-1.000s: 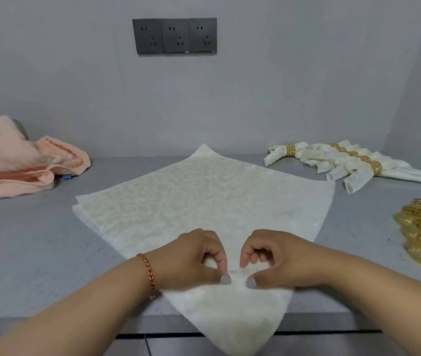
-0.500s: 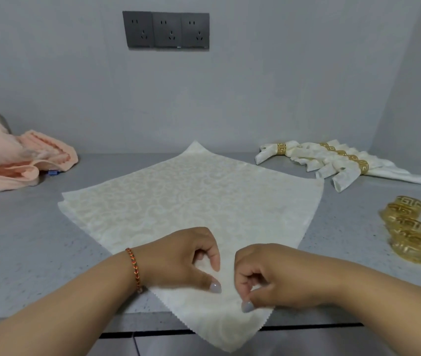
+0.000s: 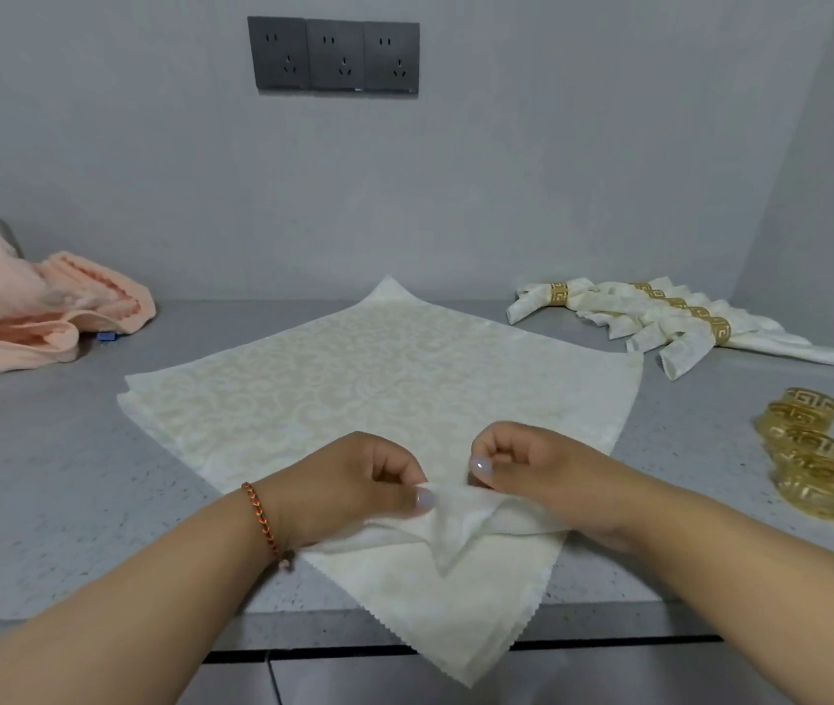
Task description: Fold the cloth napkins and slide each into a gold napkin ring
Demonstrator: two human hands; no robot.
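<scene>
A stack of cream patterned cloth napkins point(image 3: 379, 379) lies spread as a diamond on the grey counter point(image 3: 49, 475), its near corner hanging over the front edge. My left hand point(image 3: 354, 480) and my right hand point(image 3: 532, 470) pinch the top napkin's near corner, which is lifted and turned back toward the middle in a small fold point(image 3: 455, 521). Several loose gold napkin rings point(image 3: 811, 450) sit in a row at the right. Several folded napkins in gold rings point(image 3: 659, 318) lie at the back right.
A peach towel point(image 3: 33, 307) is heaped at the back left against the wall. Three dark wall sockets point(image 3: 333, 56) are set above the counter. The side wall stands close on the right, behind the rings.
Both hands have taken the top napkin's near corner off the counter's front edge and pulled it up and back over the cloth, forming a small fold.
</scene>
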